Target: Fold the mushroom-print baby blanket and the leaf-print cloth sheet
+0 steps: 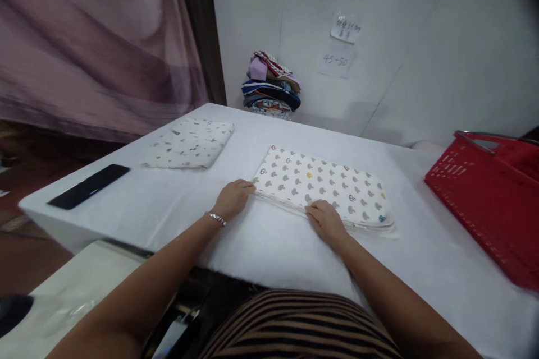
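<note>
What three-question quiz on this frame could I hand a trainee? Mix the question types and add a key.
1. Open question: what are the left hand and the right hand both touching?
2. True or false: the bracelet is worn on the left arm.
3. Fill in: in the picture, the red basket is on the ____ side of the table, and the black slab is on the ____ side.

Key:
1. The layered white cloth with the mushroom-like print.
2. True.
3. Right; left.
</note>
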The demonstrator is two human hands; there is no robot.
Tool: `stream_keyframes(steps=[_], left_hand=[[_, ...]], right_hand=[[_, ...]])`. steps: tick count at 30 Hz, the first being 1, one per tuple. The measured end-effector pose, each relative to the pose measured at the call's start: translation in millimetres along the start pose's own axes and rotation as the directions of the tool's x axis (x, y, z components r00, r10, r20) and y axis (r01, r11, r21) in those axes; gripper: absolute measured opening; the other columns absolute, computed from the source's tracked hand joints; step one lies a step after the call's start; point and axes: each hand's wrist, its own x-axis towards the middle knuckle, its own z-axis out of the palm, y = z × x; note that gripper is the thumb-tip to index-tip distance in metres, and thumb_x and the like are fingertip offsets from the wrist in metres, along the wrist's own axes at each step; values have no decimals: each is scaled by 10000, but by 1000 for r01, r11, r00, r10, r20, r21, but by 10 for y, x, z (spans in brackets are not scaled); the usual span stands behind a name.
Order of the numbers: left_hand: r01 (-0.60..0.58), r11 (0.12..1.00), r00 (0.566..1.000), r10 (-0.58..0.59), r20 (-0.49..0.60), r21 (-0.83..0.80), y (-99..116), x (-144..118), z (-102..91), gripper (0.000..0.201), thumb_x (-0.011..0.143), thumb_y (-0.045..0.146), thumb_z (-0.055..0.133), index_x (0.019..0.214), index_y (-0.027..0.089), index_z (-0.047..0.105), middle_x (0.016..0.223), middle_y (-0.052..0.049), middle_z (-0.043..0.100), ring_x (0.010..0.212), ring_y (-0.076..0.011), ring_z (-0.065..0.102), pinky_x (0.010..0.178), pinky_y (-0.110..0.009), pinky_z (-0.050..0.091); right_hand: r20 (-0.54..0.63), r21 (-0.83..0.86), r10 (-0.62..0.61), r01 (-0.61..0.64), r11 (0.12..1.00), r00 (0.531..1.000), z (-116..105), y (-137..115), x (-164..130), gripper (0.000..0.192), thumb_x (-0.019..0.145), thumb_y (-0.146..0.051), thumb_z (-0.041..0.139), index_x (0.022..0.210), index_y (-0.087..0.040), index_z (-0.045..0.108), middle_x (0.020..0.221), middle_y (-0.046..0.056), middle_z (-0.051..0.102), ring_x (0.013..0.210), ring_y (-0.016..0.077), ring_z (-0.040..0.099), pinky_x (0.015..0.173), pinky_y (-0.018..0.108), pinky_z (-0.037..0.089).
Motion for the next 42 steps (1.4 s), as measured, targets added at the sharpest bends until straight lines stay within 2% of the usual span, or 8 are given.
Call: stream_keyframes(steps=[5, 10, 15, 23, 27, 32, 36, 42], left_hand=[[-77, 995, 993, 71, -91, -61, 426, 251, -12, 348, 850, 175, 393, 1143, 142, 577, 1231, -98, 570, 1172, -228, 472, 1003, -428, 361], [-174, 983, 985, 175, 13, -56, 758, 452, 273, 472, 881, 450, 379, 1252, 185, 500, 1351, -112, 459, 1270, -275, 377, 1030, -501, 303], [-133, 990, 987, 136, 90, -42, 683, 474, 491, 563, 859, 528, 355, 1306, 198, 449, 1375, -101, 429, 1296, -280, 341, 1046, -514, 276], [-162, 987, 982, 162, 93, -8, 639, 481, 518, 593, 858, 543, 314, 1314, 186, 442, 1384, -101, 416, 1301, -284, 331, 1047, -519, 261], [-169, 986, 981, 169, 92, -8, 623, 482, 547, 602, 859, 537, 311, 1321, 171, 432, 1388, -106, 409, 1303, -285, 326, 1050, -516, 258], [-178, 984, 981, 179, 72, -16, 605, 476, 570, 609, 851, 548, 317, 1323, 181, 431, 1384, -105, 416, 1299, -287, 332, 1048, -516, 264], [-169, 986, 983, 168, 81, 13, 622, 470, 556, 598, 855, 543, 311, 1318, 187, 440, 1384, -95, 417, 1298, -281, 338, 1046, -508, 273], [-158, 987, 984, 157, 81, 10, 649, 462, 521, 595, 853, 555, 330, 1318, 201, 442, 1378, -87, 426, 1295, -279, 345, 1044, -509, 281]], right_hand=[[-11, -11, -4, 4, 1000, 1000, 26, 2, 41, 230, 904, -215, 425, 924, -187, 652, 893, 81, 598, 848, 192, 504, 744, 323, 420], [8, -8, 12, -12, 1000, 1000, -20, 21, 75, 190, 887, -213, 454, 935, -206, 638, 879, 54, 609, 834, 175, 515, 753, 304, 421], [1, 61, 10, -10, 998, 1000, -234, 173, -161, 218, 867, -168, 472, 1041, -203, 599, 1003, 63, 628, 924, 161, 549, 817, 298, 444], [-156, -37, 153, -161, 986, 976, -647, 551, -956, 287, 884, -211, 470, 1159, -216, 553, 1105, 94, 625, 1048, 188, 555, 892, 386, 448], [-128, -70, 183, -193, 979, 975, -702, 592, -1138, 339, 894, -233, 456, 1227, -211, 514, 1178, 102, 598, 1131, 198, 516, 969, 440, 397], [-104, -71, 254, -262, 963, 962, -690, 572, -1189, 358, 897, -241, 448, 1249, -231, 510, 1234, 86, 572, 1187, 195, 483, 1003, 449, 378], [-94, 47, 323, -320, 946, 942, -725, 565, -1141, 332, 894, -281, 463, 1211, -235, 550, 1206, 65, 595, 1168, 193, 504, 999, 422, 402], [-131, 143, 490, -472, 870, 862, -773, 699, -671, 384, 906, -395, 414, 1218, -222, 556, 1288, 74, 528, 1238, 223, 435, 1016, 426, 387]])
